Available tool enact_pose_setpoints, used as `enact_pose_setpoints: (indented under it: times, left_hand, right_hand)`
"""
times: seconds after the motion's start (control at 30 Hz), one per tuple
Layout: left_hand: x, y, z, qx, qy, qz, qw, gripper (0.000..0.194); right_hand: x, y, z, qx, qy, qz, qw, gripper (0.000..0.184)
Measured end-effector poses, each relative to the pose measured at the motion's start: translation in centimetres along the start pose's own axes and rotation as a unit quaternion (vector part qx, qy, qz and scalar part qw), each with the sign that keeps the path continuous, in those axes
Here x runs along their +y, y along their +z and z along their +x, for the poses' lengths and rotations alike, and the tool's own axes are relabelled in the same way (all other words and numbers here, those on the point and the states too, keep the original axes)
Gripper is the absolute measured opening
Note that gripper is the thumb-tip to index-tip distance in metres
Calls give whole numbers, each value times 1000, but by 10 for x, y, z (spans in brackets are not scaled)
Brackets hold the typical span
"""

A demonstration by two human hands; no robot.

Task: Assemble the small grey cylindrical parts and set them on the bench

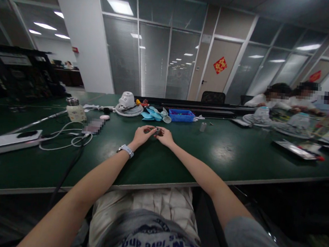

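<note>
My left hand point(142, 135) and my right hand point(166, 137) meet above the green table, fingertips close together. Between them is a small grey metal part point(157, 131), too small to name exactly. Fingers of both hands are bent and pinched around it. Beyond my hands lie light blue fan blades point(153, 114), next to a white fan head with its round grille point(128, 105). To the right of my hands, a small grey metal cylinder point(203, 127) stands on the table.
A blue plastic basket point(181, 115) sits behind my hands. At left are a bottle point(75, 110), a white power strip point(10, 140) and looped white cables point(79, 142). Several people point(279, 97) work at far right, near more fan parts point(258, 117). The green table's point(202, 157) front edge runs before my lap.
</note>
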State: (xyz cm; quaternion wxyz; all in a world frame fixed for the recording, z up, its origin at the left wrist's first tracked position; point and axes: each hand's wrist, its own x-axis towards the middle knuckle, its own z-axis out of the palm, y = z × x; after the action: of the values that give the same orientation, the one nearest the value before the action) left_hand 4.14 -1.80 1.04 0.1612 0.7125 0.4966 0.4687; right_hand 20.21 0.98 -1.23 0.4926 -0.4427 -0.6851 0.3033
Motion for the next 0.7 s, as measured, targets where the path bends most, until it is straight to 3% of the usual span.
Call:
enact_pose_setpoints:
  times: [0.1, 0.43, 0.6, 0.7]
  left_hand:
    - [7, -1, -2, -1, 35, 34, 999, 39]
    - [14, 1, -1, 9, 48, 103, 993, 37]
    - [18, 6, 3, -4, 12, 92, 996, 32]
    - [18, 5, 6, 19, 1, 75, 997, 31]
  right_hand:
    - [0, 2, -6, -25, -33, 13, 999, 50]
    - [-2, -4, -15, -20, -61, -39, 997, 42]
    - [-4, -6, -17, -20, -70, -50, 996, 40]
    - [-4, -7, -18, -21, -68, -52, 996, 43]
